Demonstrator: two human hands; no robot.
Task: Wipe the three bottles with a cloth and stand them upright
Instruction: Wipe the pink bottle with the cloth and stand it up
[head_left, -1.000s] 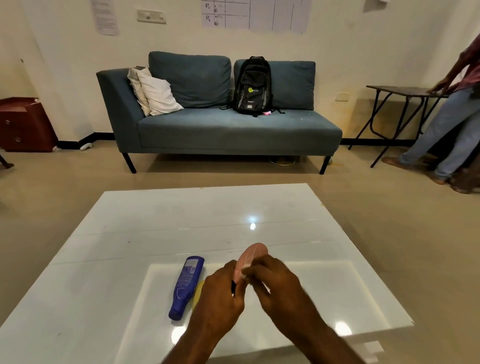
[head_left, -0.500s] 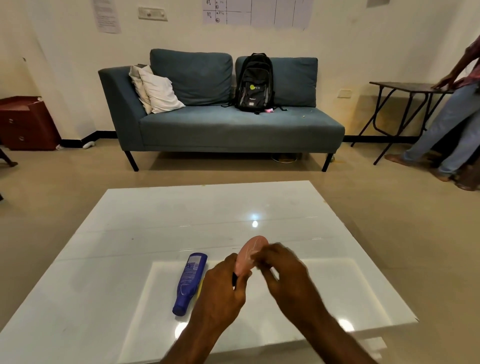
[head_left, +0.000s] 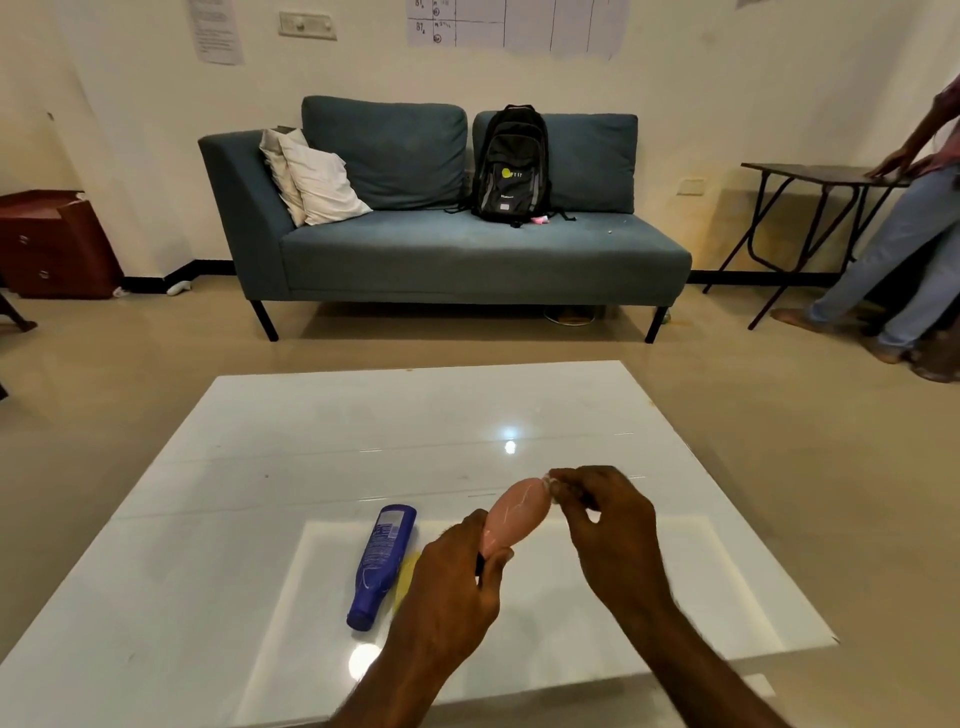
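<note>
While the left hand (head_left: 447, 587) grips the pink bottle (head_left: 514, 512) by its near end and the right hand (head_left: 608, 525) pinches its far tip, none stands upright yet, so most work seems left. I count two bottles: the blue bottle (head_left: 382, 558) lies on the desk (head_left: 311, 441) left of the hands, beside a half-hidden yellow thing (head_left: 408, 571).

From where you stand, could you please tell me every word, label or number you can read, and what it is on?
Nothing reads clearly enough to quote.
On the blue bottle: white label print, blurred.
On the backpack: pale letters beside a yellow-green mark, too small.
On the wall chart: handwritten grid entries, too small.
On the wall sheet: fine print, too small.
On the pink bottle: no text shows.
</note>
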